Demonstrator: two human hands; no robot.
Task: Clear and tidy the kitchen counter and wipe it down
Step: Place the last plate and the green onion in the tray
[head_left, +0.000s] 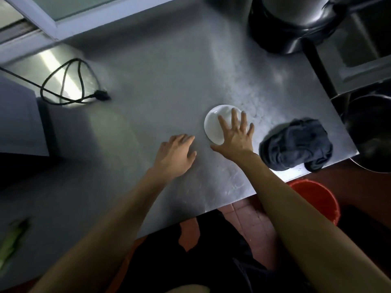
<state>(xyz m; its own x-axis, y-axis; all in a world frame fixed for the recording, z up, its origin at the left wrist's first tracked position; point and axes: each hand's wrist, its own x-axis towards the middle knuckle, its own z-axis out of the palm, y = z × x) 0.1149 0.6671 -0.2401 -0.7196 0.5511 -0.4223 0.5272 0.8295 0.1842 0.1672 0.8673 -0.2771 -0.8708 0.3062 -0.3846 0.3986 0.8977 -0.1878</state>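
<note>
On the brushed stainless-steel desk (160, 66), approx. mid-right, sat a small round white plate (213, 123). The right hand (234, 137) lay over the plate's right half w/ fingers spread wide and straight, thumb stretched out to the left along the plate's near edge; whether the palm pressed down or only hovered couldn't be told. The left hand (176, 154) was just beside the plate on its left, apart from it, fingers loosely curled and relaxed, holding nothing, fingertips at or near the desk surface. To the right of the plate, near the desk's right-hand corner, lay a crumpled dark grey-blue cloth (296, 144), not touching plate or hand. Far left on the desk: a looped black power cable (69, 81) w/ its plug end resting on the metal, next to a grey box-shaped appliance (19, 119). At the back right stood a large dark round pot (296, 24), partly out of frame. Below the desk's front edge, on the reddish tiled floor, was a red plastic bucket (315, 197). A blurred green item (12, 240) showed at the lower left; couldn't ID it.
</note>
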